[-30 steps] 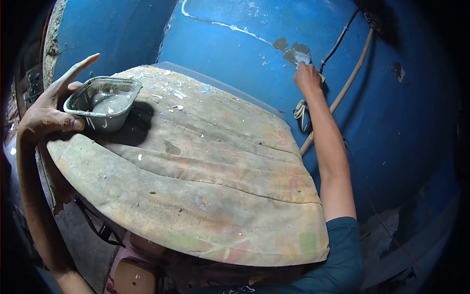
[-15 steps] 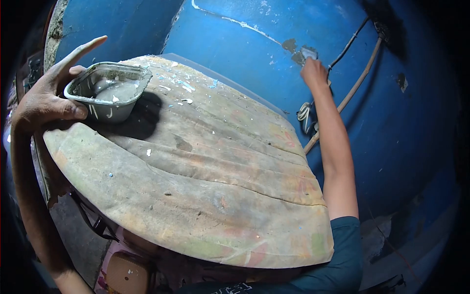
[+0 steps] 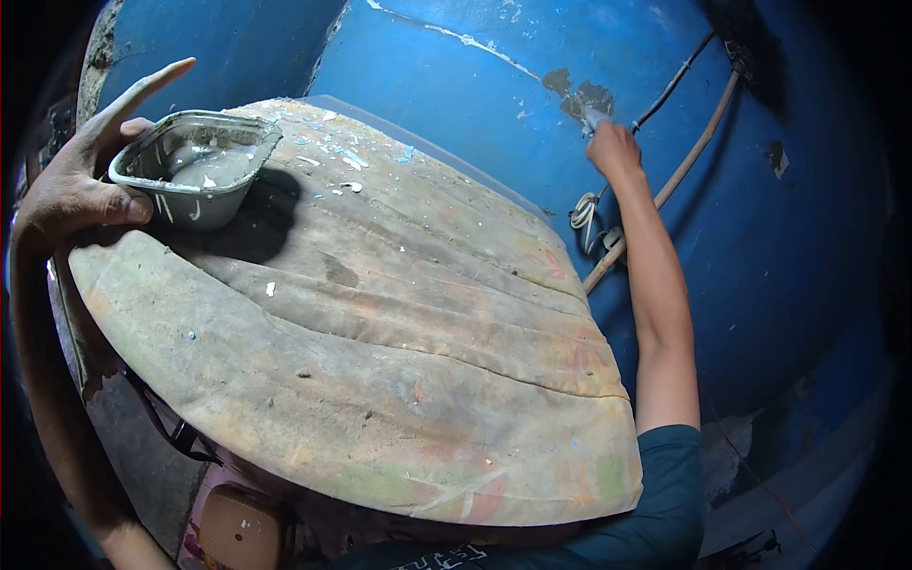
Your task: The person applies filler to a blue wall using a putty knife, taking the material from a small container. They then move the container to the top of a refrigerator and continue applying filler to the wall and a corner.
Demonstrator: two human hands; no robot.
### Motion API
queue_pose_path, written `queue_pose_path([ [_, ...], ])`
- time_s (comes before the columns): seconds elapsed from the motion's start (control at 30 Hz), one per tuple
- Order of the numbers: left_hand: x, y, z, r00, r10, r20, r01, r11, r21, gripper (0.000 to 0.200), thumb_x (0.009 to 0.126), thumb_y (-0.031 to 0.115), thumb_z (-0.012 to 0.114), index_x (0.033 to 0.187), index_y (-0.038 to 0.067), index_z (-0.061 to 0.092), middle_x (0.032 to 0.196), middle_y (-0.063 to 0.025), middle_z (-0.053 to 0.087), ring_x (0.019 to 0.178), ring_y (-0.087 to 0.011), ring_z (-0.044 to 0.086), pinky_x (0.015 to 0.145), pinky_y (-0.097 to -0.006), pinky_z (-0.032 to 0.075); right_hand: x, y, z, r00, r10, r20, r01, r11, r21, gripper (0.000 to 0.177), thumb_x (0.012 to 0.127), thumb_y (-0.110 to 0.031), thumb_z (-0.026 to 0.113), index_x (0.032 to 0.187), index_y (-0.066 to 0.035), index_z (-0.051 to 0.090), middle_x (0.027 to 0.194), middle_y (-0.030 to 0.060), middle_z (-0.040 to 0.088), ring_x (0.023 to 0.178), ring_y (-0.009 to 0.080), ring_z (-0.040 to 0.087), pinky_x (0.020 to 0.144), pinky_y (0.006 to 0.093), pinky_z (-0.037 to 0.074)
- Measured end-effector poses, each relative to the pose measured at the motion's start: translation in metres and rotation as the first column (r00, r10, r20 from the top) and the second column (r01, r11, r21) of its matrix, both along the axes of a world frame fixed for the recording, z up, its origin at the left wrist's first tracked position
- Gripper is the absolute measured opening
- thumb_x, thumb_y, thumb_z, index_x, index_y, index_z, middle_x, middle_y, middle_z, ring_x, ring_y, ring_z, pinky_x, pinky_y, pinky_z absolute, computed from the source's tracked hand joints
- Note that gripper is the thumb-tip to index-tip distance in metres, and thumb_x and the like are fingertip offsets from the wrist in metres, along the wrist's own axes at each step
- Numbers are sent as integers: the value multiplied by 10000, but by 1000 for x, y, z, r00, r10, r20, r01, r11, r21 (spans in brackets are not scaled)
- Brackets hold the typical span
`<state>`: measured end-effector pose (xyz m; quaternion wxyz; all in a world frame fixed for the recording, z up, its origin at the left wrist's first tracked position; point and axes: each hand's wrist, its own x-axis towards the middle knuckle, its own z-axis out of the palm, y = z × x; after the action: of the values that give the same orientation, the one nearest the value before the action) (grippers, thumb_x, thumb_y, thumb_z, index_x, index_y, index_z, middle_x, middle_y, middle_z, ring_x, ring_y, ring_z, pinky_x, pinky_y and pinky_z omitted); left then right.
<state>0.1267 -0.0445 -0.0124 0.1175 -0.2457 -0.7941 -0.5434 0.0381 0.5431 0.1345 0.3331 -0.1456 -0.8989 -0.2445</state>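
Note:
At the left, my left hand (image 3: 81,185) grips the side of a grey plastic tub (image 3: 199,211), thumb at the front and one finger stretched upward. Wet grey paste (image 3: 217,171) lies inside, and smears coat the rim. My right arm reaches out to the blue wall (image 3: 456,104). There my right hand (image 3: 616,152) is closed on a putty knife (image 3: 595,120), its pale blade against the wall at the lower edge of a grey paste patch (image 3: 587,98). The handle is hidden in my fist.
A cloth-covered table (image 3: 408,313) spreads before me, with paint flakes (image 3: 347,157) near its far edge. A bamboo pole (image 3: 698,157) and a coiled white cable (image 3: 583,211) are by the wall at right. Below stands a brown plastic seat (image 3: 242,527).
My right hand has moved slightly down with the putty knife, and more of the grey patch shows above the blade. The tub and table sit slightly further left in view.

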Motion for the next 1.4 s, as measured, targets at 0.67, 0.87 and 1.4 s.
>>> queue_pose_path([
  [0.67,2,6,5,992,-118,49,118,993,4,1289,533,276,967,1602,102,268,1103,-174,672,1076,-240,658,1013,-370,500,-20,-47,-11,983,14,185,-35,993,109,211,849,-50,646,1029,28,723,1120,323,680,1070,452,684,880,536,563],
  [0.87,-4,-2,5,991,-129,-36,130,991,16,1381,469,410,987,1604,113,258,1286,-251,613,1222,-358,604,1138,-471,408,-6,-40,3,989,148,5,-147,983,113,226,871,-60,617,1069,22,687,1118,308,667,1037,470,678,856,547,558],
  [1.4,-6,-6,28,965,-238,110,240,971,-1,1461,433,449,1017,1619,169,210,1542,-310,354,1427,-407,392,1218,-463,287,60,-37,-28,981,190,-45,-195,966,-168,295,860,-62,578,1106,12,724,1098,288,696,1032,461,677,891,472,556],
])
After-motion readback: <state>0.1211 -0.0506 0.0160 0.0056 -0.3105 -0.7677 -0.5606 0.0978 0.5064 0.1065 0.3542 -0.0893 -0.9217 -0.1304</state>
